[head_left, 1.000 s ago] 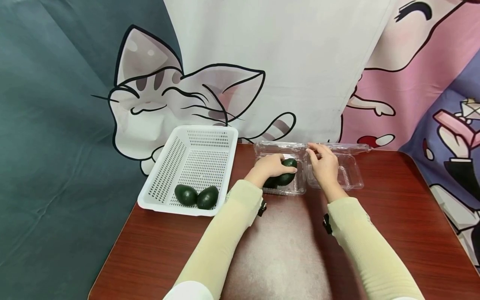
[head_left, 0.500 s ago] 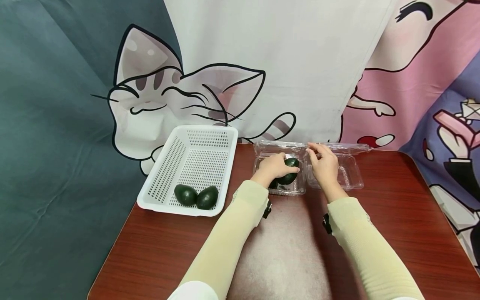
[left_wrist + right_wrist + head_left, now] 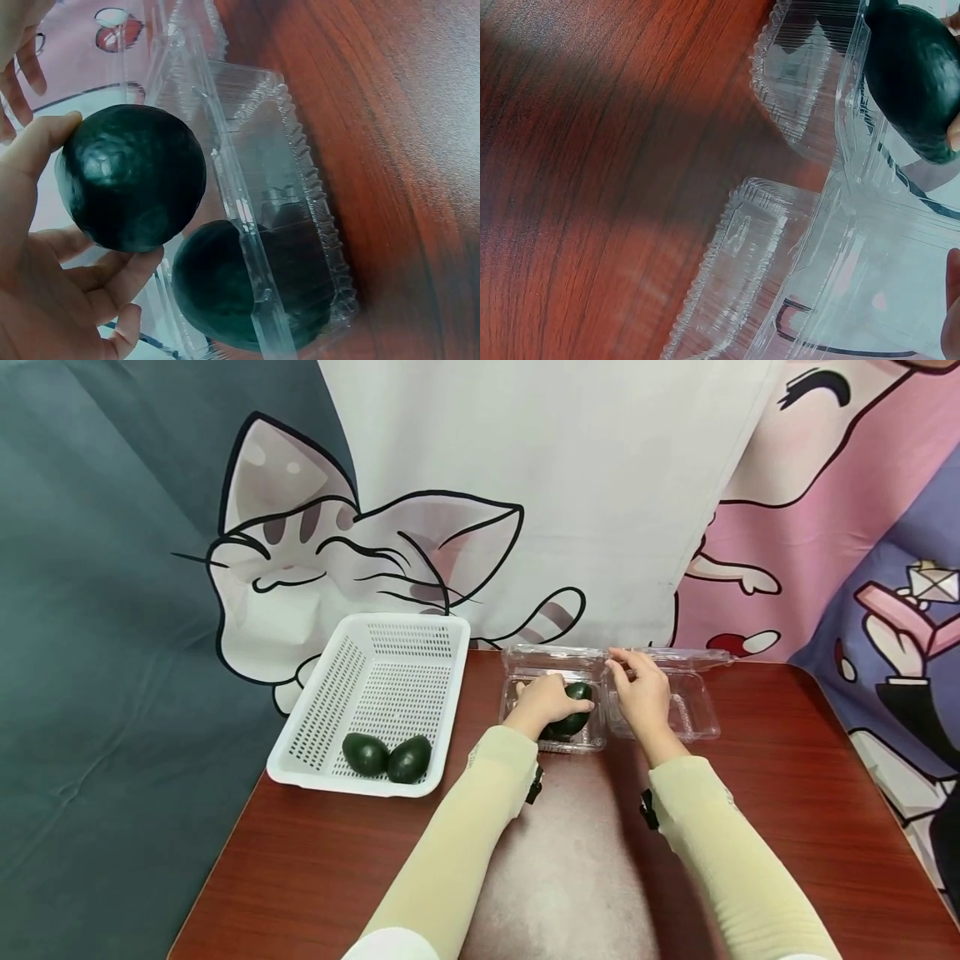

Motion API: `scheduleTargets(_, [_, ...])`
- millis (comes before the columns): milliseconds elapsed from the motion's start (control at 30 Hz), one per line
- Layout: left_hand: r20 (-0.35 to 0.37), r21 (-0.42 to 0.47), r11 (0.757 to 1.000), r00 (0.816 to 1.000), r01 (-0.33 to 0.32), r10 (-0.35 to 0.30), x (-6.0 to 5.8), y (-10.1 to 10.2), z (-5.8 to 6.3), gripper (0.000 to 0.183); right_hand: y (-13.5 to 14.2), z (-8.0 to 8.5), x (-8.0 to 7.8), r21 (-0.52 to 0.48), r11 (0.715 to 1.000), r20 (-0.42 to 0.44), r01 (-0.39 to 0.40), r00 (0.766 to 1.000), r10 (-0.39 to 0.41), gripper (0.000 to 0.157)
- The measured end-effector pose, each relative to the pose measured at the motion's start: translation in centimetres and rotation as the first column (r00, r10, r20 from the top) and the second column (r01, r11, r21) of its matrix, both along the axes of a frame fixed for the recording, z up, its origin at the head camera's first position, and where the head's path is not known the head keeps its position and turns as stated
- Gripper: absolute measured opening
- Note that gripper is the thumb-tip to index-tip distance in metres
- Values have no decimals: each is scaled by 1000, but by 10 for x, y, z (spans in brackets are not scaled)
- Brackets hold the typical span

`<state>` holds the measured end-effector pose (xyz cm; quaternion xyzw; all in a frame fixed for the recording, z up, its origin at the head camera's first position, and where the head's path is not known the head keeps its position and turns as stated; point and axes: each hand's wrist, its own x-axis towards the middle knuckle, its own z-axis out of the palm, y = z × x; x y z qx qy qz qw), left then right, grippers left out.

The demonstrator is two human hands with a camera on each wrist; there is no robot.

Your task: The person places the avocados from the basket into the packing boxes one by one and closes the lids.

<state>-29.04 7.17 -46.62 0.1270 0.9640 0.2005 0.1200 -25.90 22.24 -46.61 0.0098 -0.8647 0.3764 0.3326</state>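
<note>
My left hand [image 3: 542,703] grips a dark green avocado [image 3: 135,176] between thumb and fingers, just over the left clear plastic clamshell box [image 3: 591,747]. Inside that box lies another avocado [image 3: 214,285], mostly covered by the hand in the head view. The box's lid stands raised at the back. My right hand [image 3: 645,697] hovers at the inner side of a second clear clamshell box [image 3: 703,718], its fingers extended near the raised lids; whether the fingertips touch plastic, I cannot tell. Only a bit of the right fingers [image 3: 952,307] shows in the right wrist view.
A white perforated plastic basket [image 3: 300,774] stands at the left, with two avocados [image 3: 408,760] at its near end. Everything rests on a reddish-brown wooden table [image 3: 780,777]. A cartoon-printed curtain [image 3: 600,485] hangs right behind the boxes.
My left hand has shifted slightly to the right over the left box with the avocado in its grip. The right hand stays in place. The head view has moved a little.
</note>
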Motion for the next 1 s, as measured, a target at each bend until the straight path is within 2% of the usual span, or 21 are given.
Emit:
scheduleTargets(433, [-33,-81,997,999,13,-16,2,-3,-8,64,2,-2,0,9,1000,11,-3,1000,3,20])
scheduleTargets(700, [-48,-115,993,999,4,-10,2,3,-14,61,2,-2,0,6,1000,5,-7,1000,7,20])
scheduleTargets(800, [-57,-153,988,998,16,-25,3,6,-16,60,2,-1,0,6,1000,12,-5,1000,5,20])
scheduleTargets(1000, [-83,-237,971,995,32,-53,6,11,-21,71,1,-1,1,-1,1000,14,-7,1000,7,20])
